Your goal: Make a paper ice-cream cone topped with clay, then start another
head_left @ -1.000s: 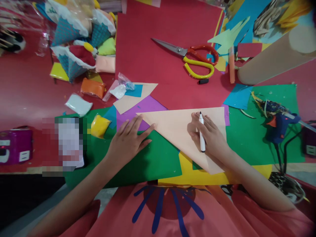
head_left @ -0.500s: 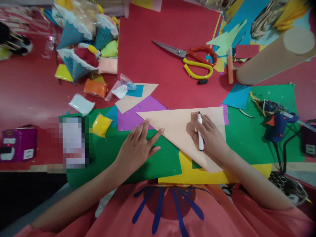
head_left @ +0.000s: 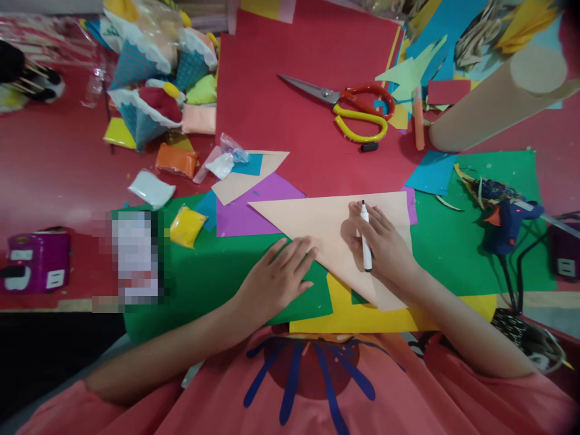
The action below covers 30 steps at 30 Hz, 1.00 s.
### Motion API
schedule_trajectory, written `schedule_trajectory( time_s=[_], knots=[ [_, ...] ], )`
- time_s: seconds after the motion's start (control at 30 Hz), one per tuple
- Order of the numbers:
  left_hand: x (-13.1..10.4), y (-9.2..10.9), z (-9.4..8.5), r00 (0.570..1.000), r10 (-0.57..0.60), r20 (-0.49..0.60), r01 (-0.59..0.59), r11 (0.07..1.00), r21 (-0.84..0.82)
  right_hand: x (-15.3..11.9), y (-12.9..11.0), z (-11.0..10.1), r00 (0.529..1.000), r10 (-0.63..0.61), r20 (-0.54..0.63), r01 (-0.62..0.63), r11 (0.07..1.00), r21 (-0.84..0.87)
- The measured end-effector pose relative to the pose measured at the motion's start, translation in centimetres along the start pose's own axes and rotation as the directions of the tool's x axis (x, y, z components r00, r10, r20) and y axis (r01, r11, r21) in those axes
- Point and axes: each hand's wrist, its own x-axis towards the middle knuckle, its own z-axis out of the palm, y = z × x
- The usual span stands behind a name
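A peach paper triangle lies in front of me over green, purple and yellow sheets. My right hand rests on its right part with a white marker between thumb and fingers, the black tip pointing away from me. My left hand lies flat, fingers spread, its fingertips on the triangle's lower slanted edge and its palm over the green sheet. The marker's black cap lies apart on the red paper.
Scissors lie on the red paper. A glue gun and a peach paper roll are at the right. Clay packets, felt cones and a purple device are at the left.
My left hand has slid to the right along the triangle's lower edge. My right hand still holds the marker in nearly the same place; the whole view has shifted slightly.
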Motion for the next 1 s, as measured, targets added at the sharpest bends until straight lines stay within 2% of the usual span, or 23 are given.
schedule_trajectory(
  time_s=[0.07,0.27,0.4,0.47,0.73,1.0],
  knots=[
    [0.1,0.7,0.2,0.999,0.050,-0.005,-0.050,0.999,0.010,0.1,-0.1,-0.1,1.000,-0.005,-0.007,0.005,1.000,-0.002],
    [-0.1,2.7,0.5,0.998,0.053,0.035,-0.055,0.997,0.056,0.0,0.2,0.0,1.000,-0.016,0.008,0.016,1.000,-0.008],
    [0.0,3.6,0.7,0.976,0.216,-0.008,-0.216,0.976,0.004,0.0,0.2,0.0,1.000,0.003,-0.002,-0.003,1.000,0.002],
    [0.1,4.1,0.8,0.968,0.250,-0.005,-0.250,0.968,0.001,0.0,0.1,-0.2,1.000,0.014,0.016,-0.014,1.000,0.011],
    [0.8,5.7,0.5,0.971,0.231,0.058,-0.232,0.973,0.012,0.1,-0.1,-0.5,0.999,0.018,0.033,-0.018,1.000,0.015],
    [1.7,8.0,-0.7,0.981,0.179,0.073,-0.191,0.959,0.211,0.1,0.1,-0.2,1.000,0.000,0.009,0.000,1.000,0.014]
  ],
)
